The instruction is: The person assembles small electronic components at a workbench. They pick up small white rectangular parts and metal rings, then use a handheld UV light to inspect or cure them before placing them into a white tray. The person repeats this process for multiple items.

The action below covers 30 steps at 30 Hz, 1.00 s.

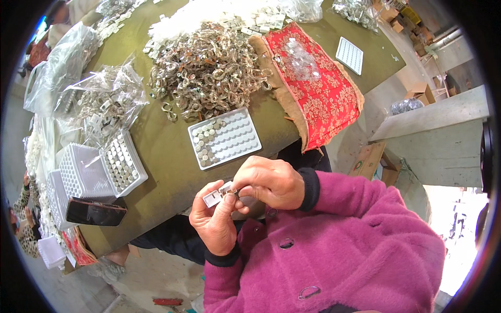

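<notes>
Handling a small white piece (212, 198) at the table's (162, 203) near edge, seemingly to fit or open it, the left hand (215, 225) pinches it while the right hand's (271, 181) fingers close at its right end; next likely calls for a steady left grip. Beyond, a white tray (239, 138) holds round pieces (204, 140) toward its left; farther left, another tray (137, 184) holds many more.

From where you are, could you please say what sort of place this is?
Probably a workshop or small factory: a heap of metallic pieces and a clear plastic bag lie on the table, near a white tray partly filled with round pieces.
</notes>
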Each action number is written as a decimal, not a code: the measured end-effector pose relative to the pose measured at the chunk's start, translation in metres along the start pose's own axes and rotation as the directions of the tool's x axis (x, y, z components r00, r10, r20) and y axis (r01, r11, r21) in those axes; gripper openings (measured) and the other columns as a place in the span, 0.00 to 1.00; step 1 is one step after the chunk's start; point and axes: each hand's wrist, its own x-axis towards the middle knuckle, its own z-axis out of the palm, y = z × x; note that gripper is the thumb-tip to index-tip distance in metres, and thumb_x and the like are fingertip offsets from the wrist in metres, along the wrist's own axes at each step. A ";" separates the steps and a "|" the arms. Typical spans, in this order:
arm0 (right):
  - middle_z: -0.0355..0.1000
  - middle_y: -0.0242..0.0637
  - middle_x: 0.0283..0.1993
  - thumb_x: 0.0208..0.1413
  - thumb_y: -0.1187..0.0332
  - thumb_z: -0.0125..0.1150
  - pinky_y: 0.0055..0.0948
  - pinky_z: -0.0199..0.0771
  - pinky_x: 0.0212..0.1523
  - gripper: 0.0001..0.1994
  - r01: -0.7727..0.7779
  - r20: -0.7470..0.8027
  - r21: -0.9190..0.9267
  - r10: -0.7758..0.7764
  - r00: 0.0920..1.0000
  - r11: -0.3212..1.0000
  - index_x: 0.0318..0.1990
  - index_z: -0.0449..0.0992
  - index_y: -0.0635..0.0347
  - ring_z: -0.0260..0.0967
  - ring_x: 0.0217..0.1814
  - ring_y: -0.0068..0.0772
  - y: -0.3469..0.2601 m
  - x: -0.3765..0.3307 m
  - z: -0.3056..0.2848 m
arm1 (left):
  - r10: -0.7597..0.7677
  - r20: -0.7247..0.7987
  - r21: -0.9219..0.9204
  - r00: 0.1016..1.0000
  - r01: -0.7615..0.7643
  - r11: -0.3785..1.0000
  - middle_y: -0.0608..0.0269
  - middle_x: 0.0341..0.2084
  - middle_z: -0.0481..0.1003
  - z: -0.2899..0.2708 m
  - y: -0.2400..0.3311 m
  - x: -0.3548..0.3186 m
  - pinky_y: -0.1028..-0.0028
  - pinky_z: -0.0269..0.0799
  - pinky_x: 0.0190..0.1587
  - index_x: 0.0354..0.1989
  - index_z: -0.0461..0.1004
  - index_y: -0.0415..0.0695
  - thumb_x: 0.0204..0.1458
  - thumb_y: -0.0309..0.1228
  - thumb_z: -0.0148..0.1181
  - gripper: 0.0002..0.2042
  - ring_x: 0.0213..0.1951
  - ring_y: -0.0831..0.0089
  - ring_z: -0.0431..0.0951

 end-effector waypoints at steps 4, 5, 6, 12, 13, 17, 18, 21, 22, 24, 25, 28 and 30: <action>0.73 0.42 0.35 0.51 0.80 0.68 0.36 0.77 0.35 0.11 0.026 -0.014 -0.084 -0.028 1.000 0.996 0.42 0.76 0.64 0.75 0.34 0.43 -0.001 -0.002 0.001 | -0.019 -0.026 -0.034 0.999 0.018 0.999 0.53 0.34 0.79 -0.001 0.002 -0.002 0.70 0.84 0.32 0.54 0.74 0.32 0.58 0.16 0.63 0.15 0.30 0.71 0.81; 0.72 0.43 0.35 0.51 0.80 0.68 0.36 0.77 0.35 0.11 0.031 -0.008 -0.101 -0.032 0.999 0.994 0.41 0.76 0.64 0.74 0.34 0.44 -0.002 -0.002 0.002 | 0.003 -0.024 -0.003 1.000 -0.003 1.000 0.54 0.35 0.79 -0.001 0.001 -0.003 0.71 0.84 0.32 0.54 0.74 0.32 0.58 0.15 0.63 0.15 0.30 0.71 0.81; 0.72 0.43 0.35 0.51 0.80 0.68 0.37 0.77 0.35 0.10 0.022 0.002 -0.099 -0.022 1.000 0.995 0.41 0.75 0.64 0.74 0.34 0.44 -0.002 -0.003 0.002 | 0.028 -0.021 0.027 0.999 -0.027 0.999 0.55 0.35 0.79 -0.001 -0.001 -0.003 0.71 0.84 0.33 0.54 0.74 0.32 0.57 0.15 0.64 0.15 0.30 0.71 0.81; 0.71 0.43 0.34 0.52 0.80 0.66 0.37 0.75 0.34 0.08 -0.062 0.006 -0.055 0.062 0.998 0.997 0.39 0.74 0.63 0.73 0.34 0.45 0.000 -0.004 0.006 | 0.589 0.304 0.669 0.749 -0.608 0.428 0.58 0.36 0.76 -0.006 -0.011 0.001 0.74 0.81 0.34 0.49 0.77 0.35 0.52 0.12 0.68 0.16 0.31 0.72 0.81; 0.71 0.42 0.34 0.53 0.79 0.66 0.37 0.75 0.34 0.08 -0.074 0.000 -0.053 0.074 0.997 0.996 0.39 0.74 0.63 0.73 0.34 0.44 0.000 -0.003 0.006 | 0.626 0.415 0.704 0.660 -0.668 0.239 0.58 0.36 0.76 -0.007 -0.012 0.001 0.73 0.81 0.33 0.49 0.77 0.35 0.52 0.12 0.68 0.16 0.31 0.72 0.80; 0.73 0.39 0.31 0.55 0.74 0.70 0.31 0.73 0.32 0.08 -0.239 0.045 -0.026 0.240 0.970 0.971 0.39 0.76 0.63 0.72 0.30 0.35 -0.001 -0.003 0.000 | 0.586 0.299 0.617 0.754 -0.621 0.484 0.58 0.36 0.76 -0.006 -0.013 0.000 0.73 0.79 0.31 0.48 0.78 0.35 0.53 0.14 0.68 0.15 0.31 0.71 0.80; 0.72 0.33 0.28 0.61 0.70 0.69 0.27 0.70 0.29 0.08 -0.281 0.071 0.025 0.279 0.958 0.959 0.39 0.75 0.62 0.69 0.27 0.25 -0.002 -0.003 -0.001 | 0.499 0.185 0.539 0.847 -0.512 0.669 0.57 0.36 0.77 -0.005 -0.013 -0.002 0.73 0.80 0.32 0.50 0.77 0.34 0.54 0.14 0.67 0.15 0.30 0.71 0.80; 0.71 0.30 0.28 0.66 0.68 0.64 0.23 0.67 0.24 0.08 -0.718 0.362 0.453 0.627 0.690 0.529 0.38 0.74 0.62 0.67 0.23 0.20 -0.003 -0.003 -0.003 | 0.153 0.011 0.151 0.988 -0.153 0.977 0.56 0.36 0.79 -0.006 -0.012 -0.006 0.72 0.81 0.32 0.53 0.74 0.33 0.58 0.16 0.64 0.15 0.30 0.71 0.80; 0.69 0.25 0.28 0.69 0.66 0.61 0.19 0.64 0.22 0.08 -0.713 0.392 0.508 0.607 0.691 0.483 0.38 0.73 0.61 0.63 0.22 0.12 -0.002 -0.003 -0.003 | 0.084 0.005 0.052 0.996 -0.084 0.995 0.56 0.36 0.78 -0.007 -0.012 -0.006 0.72 0.81 0.32 0.54 0.73 0.33 0.60 0.17 0.62 0.14 0.29 0.72 0.80; 0.70 0.26 0.28 0.69 0.67 0.61 0.20 0.64 0.22 0.08 -0.737 0.429 0.536 0.620 0.657 0.410 0.38 0.73 0.61 0.63 0.22 0.13 -0.001 -0.002 -0.003 | -0.018 0.033 -0.095 0.999 0.021 0.995 0.55 0.35 0.79 -0.010 -0.013 -0.004 0.72 0.80 0.29 0.55 0.73 0.33 0.62 0.20 0.61 0.13 0.29 0.71 0.80; 0.70 0.26 0.28 0.69 0.67 0.60 0.20 0.64 0.22 0.08 -0.754 0.451 0.544 0.630 0.632 0.367 0.38 0.73 0.61 0.63 0.22 0.14 -0.001 -0.002 -0.003 | -0.050 0.061 -0.156 0.997 0.059 0.986 0.55 0.35 0.79 -0.011 -0.014 -0.002 0.72 0.80 0.29 0.55 0.72 0.33 0.63 0.21 0.60 0.13 0.29 0.71 0.80; 0.71 0.27 0.28 0.68 0.66 0.61 0.21 0.66 0.23 0.09 -0.777 0.455 0.509 0.651 0.607 0.369 0.39 0.74 0.62 0.64 0.21 0.15 -0.002 0.003 -0.004 | -0.112 0.114 -0.279 0.987 0.140 0.950 0.52 0.38 0.79 -0.014 -0.015 0.002 0.72 0.81 0.29 0.55 0.72 0.33 0.64 0.23 0.59 0.13 0.31 0.70 0.80; 0.72 0.29 0.28 0.67 0.66 0.63 0.25 0.69 0.25 0.09 -0.698 0.305 0.408 0.632 0.712 0.589 0.40 0.76 0.63 0.67 0.23 0.18 -0.005 0.007 -0.007 | -0.105 0.114 -0.264 0.988 0.132 0.955 0.49 0.41 0.80 -0.017 -0.011 0.003 0.72 0.82 0.28 0.55 0.72 0.33 0.65 0.23 0.58 0.12 0.33 0.67 0.82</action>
